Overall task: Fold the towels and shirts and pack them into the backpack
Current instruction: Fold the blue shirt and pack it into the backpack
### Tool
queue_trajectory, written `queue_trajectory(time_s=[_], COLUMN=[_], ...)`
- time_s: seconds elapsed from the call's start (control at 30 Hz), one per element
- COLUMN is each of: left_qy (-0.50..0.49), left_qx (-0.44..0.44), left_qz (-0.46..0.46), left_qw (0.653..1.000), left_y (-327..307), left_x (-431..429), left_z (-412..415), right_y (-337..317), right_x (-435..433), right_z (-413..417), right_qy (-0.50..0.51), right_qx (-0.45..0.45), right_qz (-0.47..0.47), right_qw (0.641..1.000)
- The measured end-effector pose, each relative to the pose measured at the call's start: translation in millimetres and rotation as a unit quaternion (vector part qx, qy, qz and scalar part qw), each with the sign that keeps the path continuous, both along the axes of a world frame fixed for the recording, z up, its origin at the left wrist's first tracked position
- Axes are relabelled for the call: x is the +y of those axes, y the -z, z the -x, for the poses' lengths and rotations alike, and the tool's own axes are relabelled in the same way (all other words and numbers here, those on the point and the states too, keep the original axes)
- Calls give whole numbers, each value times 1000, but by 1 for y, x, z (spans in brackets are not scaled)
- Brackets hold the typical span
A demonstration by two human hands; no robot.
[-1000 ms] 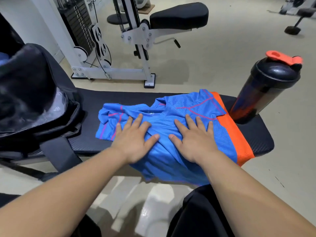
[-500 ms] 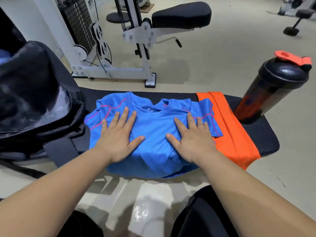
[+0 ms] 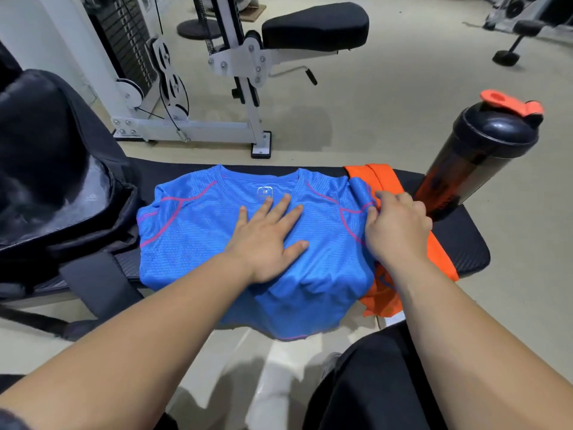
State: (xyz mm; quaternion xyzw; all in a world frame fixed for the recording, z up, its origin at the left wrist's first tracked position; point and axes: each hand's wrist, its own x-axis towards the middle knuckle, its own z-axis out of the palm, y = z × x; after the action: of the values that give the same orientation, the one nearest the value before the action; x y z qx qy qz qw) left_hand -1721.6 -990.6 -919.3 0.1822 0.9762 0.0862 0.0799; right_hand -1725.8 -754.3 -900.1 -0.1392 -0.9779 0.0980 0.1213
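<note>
Pinched between the thumb and curled fingers of the right hand (image 3: pixel 398 226) is one sleeve of the blue shirt (image 3: pixel 198 243), bunched into a ridge at the shirt's edge on the person's right. The left hand (image 3: pixel 266 240) lies flat and palm down on the chest of the shirt, just below the collar label. Its fingers are straight and spread, pressing the fabric and gripping nothing.

The shirt is spread across the black bench (image 3: pixel 462 243) with its collar on the far side. Its lower part hangs over the near edge of the padding, and pink seam lines run across both shoulders. An orange cloth (image 3: pixel 386 178) lies partly under the shirt on the right, showing beyond the pinched sleeve and hanging off the near edge beside the right forearm.

The black backpack (image 3: pixel 52 181) rests on the left end of the bench, just beside the shirt's other sleeve. A dark shaker bottle (image 3: pixel 474 162) with an orange flip cap stands at the right end, near the orange cloth; whether the two touch cannot be told. A white weight machine (image 3: pixel 245 60) with a black padded seat stands on the floor behind the bench.
</note>
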Motion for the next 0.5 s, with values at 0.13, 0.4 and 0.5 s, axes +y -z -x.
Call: queue_trajectory(time_s=[0.13, 0.4, 0.5], left_qy=[-47, -80, -78], left_qx=[-17, 2, -1], left_qz=[33, 55, 66], left_qw=[998, 995, 995], left_y=[8, 9, 6], left_x=[2, -28, -27], left_z=[8, -7, -8], right_y=[4, 8, 10], right_x=[9, 1, -1], right_z=[3, 10, 10], right_qy=[18, -14, -19], right_qx=[-52, -42, -39], right_qz=[-32, -66, -64], right_qw=[998, 997, 997])
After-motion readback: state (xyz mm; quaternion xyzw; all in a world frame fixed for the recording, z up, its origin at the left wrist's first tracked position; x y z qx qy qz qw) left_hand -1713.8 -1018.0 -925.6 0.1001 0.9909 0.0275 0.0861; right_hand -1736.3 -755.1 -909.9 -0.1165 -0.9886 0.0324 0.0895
